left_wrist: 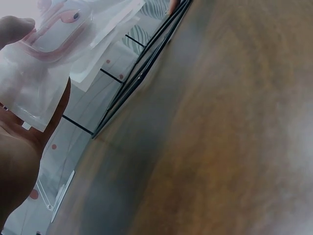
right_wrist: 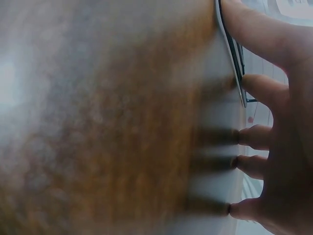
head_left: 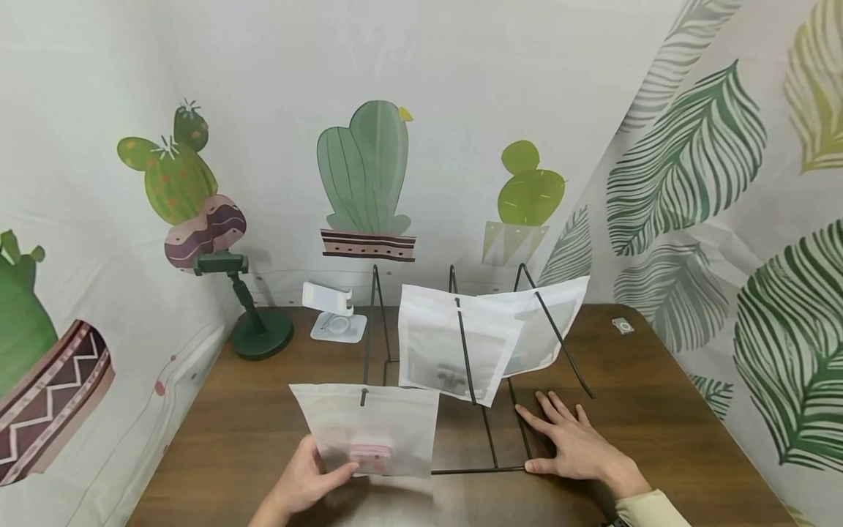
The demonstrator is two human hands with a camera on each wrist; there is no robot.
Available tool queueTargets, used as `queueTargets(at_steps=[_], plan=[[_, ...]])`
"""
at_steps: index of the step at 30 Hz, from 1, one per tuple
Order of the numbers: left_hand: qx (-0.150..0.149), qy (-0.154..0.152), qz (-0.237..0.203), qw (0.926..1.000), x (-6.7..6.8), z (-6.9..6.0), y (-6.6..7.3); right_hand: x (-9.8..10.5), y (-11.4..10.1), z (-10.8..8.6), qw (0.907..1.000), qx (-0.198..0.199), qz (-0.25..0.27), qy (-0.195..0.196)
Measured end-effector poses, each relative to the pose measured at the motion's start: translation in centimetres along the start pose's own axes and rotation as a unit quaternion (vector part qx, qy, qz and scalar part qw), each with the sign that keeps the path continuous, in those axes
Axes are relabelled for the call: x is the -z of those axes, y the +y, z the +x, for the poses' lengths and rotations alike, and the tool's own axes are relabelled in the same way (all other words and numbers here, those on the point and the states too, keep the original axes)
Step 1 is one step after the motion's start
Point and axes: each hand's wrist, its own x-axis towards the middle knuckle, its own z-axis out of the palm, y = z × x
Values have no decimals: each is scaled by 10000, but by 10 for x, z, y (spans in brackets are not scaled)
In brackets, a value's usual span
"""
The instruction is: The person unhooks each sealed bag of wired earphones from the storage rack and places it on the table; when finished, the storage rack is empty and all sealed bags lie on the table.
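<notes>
My left hand [head_left: 304, 479] holds a frosted zip bag [head_left: 395, 413] by its lower left, the thumb in front and the fingers behind. A pink and white item shows through the bag; its kind is unclear. The bag's top edge hangs at the tip of the left prong of a black wire display rack [head_left: 489, 438]. Two more white bags hang on the rack: one on the middle prong [head_left: 465, 344], one on the right. Flat on the table with spread fingers, my right hand [head_left: 579, 444] touches the rack's right base wire with thumb and index finger.
A green phone stand [head_left: 260, 333] is at the back left of the wooden table [head_left: 230, 432]. Beside it stands a small pale stand [head_left: 338, 327] with a tilted top. A small silver clip-like device [head_left: 622, 326] lies at the back right. Printed cloth walls enclose the table.
</notes>
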Motion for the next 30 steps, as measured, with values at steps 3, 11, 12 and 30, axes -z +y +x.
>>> queueTargets(at_steps=[3,11,12,30], plan=[[-1,-23,-55,10000,0,-1,1,1,-1,0,10000,-14,-4,-27],[-22,-5,-38,10000,-1,-4,4,3,-1,0,10000,-24,-48,-74],[8,5,-41,10000,-2,-4,4,3,-1,0,10000,-32,-42,-75],[2,-8,-8,10000,-4,-12,8,1,-1,0,9999,-76,23,-133]])
